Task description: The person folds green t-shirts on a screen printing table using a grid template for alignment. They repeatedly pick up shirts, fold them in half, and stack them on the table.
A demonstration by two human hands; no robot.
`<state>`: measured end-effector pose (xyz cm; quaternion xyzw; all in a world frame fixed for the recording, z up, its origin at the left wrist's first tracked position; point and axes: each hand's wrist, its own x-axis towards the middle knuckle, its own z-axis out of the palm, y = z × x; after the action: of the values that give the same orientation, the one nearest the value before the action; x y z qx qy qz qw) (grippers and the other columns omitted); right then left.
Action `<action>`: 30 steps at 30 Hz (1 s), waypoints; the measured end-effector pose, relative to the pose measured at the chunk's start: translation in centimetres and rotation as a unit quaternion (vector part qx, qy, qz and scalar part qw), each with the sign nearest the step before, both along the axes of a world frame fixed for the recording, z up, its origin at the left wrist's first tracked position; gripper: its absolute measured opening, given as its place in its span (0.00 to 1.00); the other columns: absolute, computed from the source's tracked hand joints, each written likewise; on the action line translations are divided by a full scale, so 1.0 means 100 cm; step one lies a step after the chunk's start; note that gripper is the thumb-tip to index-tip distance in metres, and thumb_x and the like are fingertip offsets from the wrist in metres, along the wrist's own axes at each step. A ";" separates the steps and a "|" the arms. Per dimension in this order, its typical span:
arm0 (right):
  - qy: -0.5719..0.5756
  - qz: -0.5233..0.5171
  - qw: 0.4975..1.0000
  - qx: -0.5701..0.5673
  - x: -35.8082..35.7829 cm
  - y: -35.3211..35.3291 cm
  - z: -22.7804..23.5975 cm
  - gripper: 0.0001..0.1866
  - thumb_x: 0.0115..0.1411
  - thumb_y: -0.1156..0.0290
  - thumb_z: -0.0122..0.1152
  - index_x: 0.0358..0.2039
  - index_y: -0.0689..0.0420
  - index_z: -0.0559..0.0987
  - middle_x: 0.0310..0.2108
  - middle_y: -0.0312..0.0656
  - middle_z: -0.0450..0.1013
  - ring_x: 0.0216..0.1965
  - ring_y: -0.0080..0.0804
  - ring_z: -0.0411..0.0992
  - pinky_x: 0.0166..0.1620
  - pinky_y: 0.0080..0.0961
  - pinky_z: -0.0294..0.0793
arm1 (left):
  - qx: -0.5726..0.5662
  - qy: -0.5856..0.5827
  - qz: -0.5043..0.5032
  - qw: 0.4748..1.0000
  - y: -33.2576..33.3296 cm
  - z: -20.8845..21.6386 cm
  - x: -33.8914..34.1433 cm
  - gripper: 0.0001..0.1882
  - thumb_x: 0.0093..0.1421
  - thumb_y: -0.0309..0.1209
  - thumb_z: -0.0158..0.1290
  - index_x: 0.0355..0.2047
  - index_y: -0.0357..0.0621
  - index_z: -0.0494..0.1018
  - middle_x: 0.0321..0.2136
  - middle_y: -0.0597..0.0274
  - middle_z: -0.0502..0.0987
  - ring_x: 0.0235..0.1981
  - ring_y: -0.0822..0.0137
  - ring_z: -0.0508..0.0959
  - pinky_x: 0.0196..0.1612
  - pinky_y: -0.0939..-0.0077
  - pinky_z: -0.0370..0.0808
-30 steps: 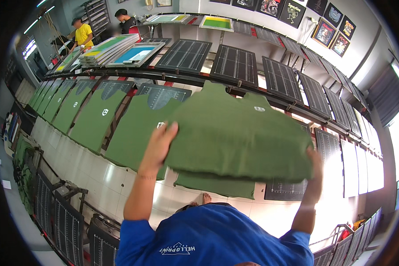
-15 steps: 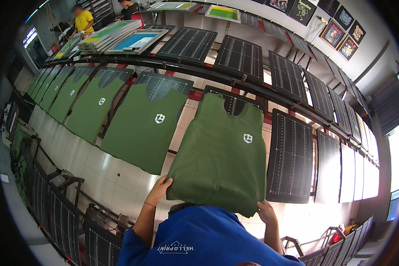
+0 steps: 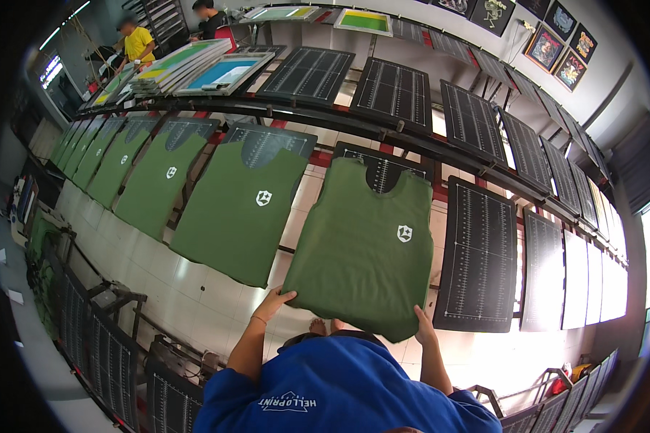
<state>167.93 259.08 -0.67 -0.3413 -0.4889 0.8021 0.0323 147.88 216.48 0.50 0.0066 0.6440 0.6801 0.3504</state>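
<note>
A dark green sleeveless shirt [image 3: 354, 252] with a small white shield emblem lies over a black printing board [image 3: 380, 172], whose upper edge shows above the neckline. My left hand [image 3: 272, 304] pinches the shirt's lower left corner, the thumb over the cloth. At the lower right edge, my right hand [image 3: 425, 326] grips the side of the hem, its fingers partly hidden by the fabric. The bottom hem sags between the hands.
To the left, several matching green shirts [image 3: 238, 209] lie on boards in a row. Bare black boards [image 3: 477, 252] continue right. A metal rail [image 3: 325, 123] separates a second row of boards. Stacked screen frames [image 3: 224, 73] and two people stand far left; more boards [image 3: 108, 353] are behind me.
The lower part of the shirt has drawn slightly away from my body and lies smoother. My right hand has moved a little up, and my left hand slightly right. Bare feet now show below the hem.
</note>
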 end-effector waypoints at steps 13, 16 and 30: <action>-0.110 0.030 0.989 -0.097 0.038 0.005 0.030 0.24 0.58 0.70 0.63 0.49 0.74 0.70 0.44 0.54 0.74 0.44 0.41 0.75 0.48 0.35 0.74 | -0.024 -0.067 0.015 0.997 -0.002 0.056 0.004 0.27 0.57 0.42 0.59 0.44 0.25 0.74 0.40 0.52 0.79 0.42 0.66 0.77 0.50 0.75 0.71; -0.009 -0.005 1.000 -0.014 -0.009 0.028 0.072 0.22 0.56 0.70 0.65 0.49 0.67 0.72 0.42 0.46 0.75 0.41 0.36 0.75 0.45 0.35 0.75 | 0.009 0.027 0.017 0.999 0.020 0.103 -0.039 0.23 0.58 0.40 0.58 0.41 0.27 0.75 0.37 0.55 0.79 0.39 0.68 0.77 0.46 0.75 0.73; 0.304 -0.183 0.915 0.190 -0.217 0.038 0.409 0.28 0.59 0.52 0.60 0.50 0.61 0.72 0.44 0.47 0.73 0.43 0.39 0.74 0.45 0.35 0.77 | 0.360 0.212 0.043 0.908 0.036 0.366 -0.251 0.19 0.61 0.44 0.56 0.37 0.38 0.75 0.31 0.63 0.78 0.31 0.74 0.78 0.36 0.79 0.77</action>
<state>146.24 262.88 40.27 -0.1524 -0.5279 0.7389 0.3900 122.74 220.05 37.08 0.2489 0.4144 0.8625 0.1497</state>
